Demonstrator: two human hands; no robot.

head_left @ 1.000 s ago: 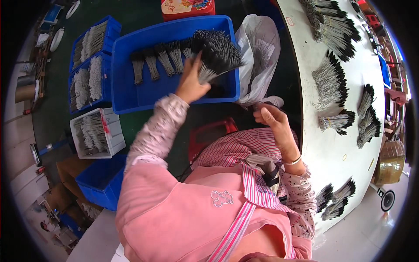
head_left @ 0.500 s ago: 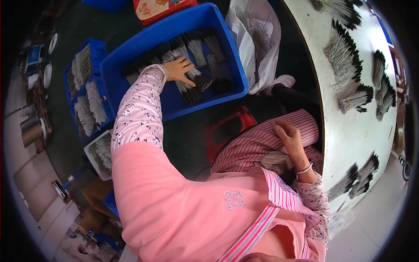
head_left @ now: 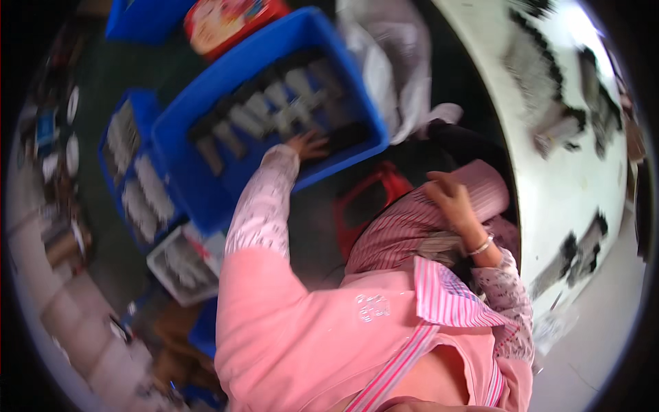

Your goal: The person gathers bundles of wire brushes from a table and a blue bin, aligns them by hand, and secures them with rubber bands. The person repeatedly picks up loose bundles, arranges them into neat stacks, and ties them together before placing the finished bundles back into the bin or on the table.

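Note:
My left hand (head_left: 308, 145) reaches into a large blue bin (head_left: 343, 156), near its front wall. Its slightly blurred fingers are spread over the bundles of thin grey strands with dark ends (head_left: 292, 113) inside. Nothing shows gripped in that hand. Several such bundles lie side by side across the bin. My right hand (head_left: 453, 201), with a bracelet at its wrist, hovers at my lap by the striped apron cloth (head_left: 398, 223). Its fingers are loosely bent and apart, with nothing in them.
On the right, a white table (head_left: 542, 185) carries more dark-tipped bundles (head_left: 535, 65). A whitish plastic sack (head_left: 405, 75) stands beside the bin. Smaller blue trays (head_left: 161, 192) and a white tray (head_left: 185, 299) are at left. A red stool (head_left: 343, 220) is near my knees.
My left hand has moved right and nearer the bin's front wall, off the bundles it lay on. The bundles now look more evenly spaced. The view has shifted; my right hand stays at my lap.

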